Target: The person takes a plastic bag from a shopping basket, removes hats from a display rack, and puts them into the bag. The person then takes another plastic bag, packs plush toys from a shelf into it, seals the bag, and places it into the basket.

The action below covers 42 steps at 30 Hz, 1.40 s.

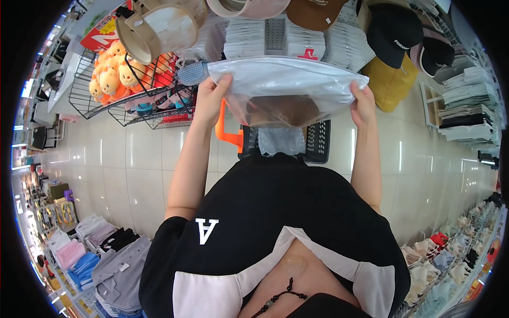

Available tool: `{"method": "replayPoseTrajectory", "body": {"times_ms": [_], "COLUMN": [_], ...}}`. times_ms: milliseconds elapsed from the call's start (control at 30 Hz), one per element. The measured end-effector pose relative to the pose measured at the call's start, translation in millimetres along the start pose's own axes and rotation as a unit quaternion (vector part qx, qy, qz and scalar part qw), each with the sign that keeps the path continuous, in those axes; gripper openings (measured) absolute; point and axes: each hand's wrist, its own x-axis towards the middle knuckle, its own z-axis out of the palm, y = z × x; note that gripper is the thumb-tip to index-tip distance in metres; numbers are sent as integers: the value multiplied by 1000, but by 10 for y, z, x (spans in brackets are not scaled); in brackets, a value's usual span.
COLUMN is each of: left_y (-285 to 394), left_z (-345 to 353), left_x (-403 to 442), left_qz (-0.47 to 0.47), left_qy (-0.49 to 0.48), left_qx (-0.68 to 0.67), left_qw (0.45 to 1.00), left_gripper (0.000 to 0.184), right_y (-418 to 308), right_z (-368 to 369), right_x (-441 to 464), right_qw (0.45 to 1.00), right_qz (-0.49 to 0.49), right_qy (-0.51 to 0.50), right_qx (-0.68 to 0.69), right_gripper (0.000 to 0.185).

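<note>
A wide plastic bag (286,78), white along its top and clear lower down, is stretched between my two hands. At its left corner my left hand (212,99) is closed, thumb over the edge. My right hand (363,105) pinches the right corner in the same way. Something brown (283,109) shows through the clear part; whether it lies inside the bag or behind it I cannot tell. Under the bag is a black basket (318,140) with an orange handle (228,139), and a clear plastic package (282,141) lies in it.
Ahead, packaged goods (245,38) hang below a brown cap (315,13) and a black cap (393,36). Orange plush toys (114,74) fill a wire rack (79,103) at left. Folded clothes (466,106) are stacked at right. Clothing displays (119,270) stand on both sides.
</note>
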Motion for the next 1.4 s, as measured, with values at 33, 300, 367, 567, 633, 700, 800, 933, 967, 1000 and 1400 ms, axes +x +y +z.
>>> {"method": "replayPoseTrajectory", "body": {"times_ms": [33, 300, 367, 567, 633, 700, 800, 933, 967, 1000, 1400], "left_y": [15, 234, 286, 153, 244, 378, 372, 346, 352, 307, 301], "left_z": [-29, -197, -236, -223, -145, -79, -278, -254, -210, -300, 787], "left_x": [6, 34, 17, 123, 114, 33, 42, 24, 6, 37, -3], "left_qz": [-1, 40, 31, 34, 83, 196, 84, -12, -20, -20, 342], "left_qy": [-2, -33, -85, 33, 77, 69, -14, -70, -42, -43, -86], "left_qx": [0, 86, 31, 28, 122, 277, 151, -70, -77, -77, 439], "left_qw": [1000, 995, 995, 998, 986, 938, 985, 995, 996, 996, 826], "left_gripper": [21, 22, 25, 23, 21, 17, 16, 12, 11, 11, 36], "right_y": [-18, -370, -446, -567, -549, -524, -599, -624, -622, -618, -434], "right_z": [-29, -207, -220, -92, -75, -45, 17, -66, -55, -38, 625], "right_x": [-15, -138, -159, -142, -110, -70, -90, -111, -128, -145, -318], "right_qw": [1000, 983, 987, 982, 971, 964, 964, 967, 967, 966, 886], "right_qz": [-1, -141, -126, -134, -155, -209, -212, -195, -195, -194, -236], "right_qy": [3, -26, -33, -9, 11, 66, 88, 50, 50, 41, -86], "right_qx": [0, -114, -99, -135, -181, -152, -134, -159, -159, -164, -390], "right_gripper": [31, 16, 15, 13, 13, 13, 13, 11, 11, 11, 8]}}
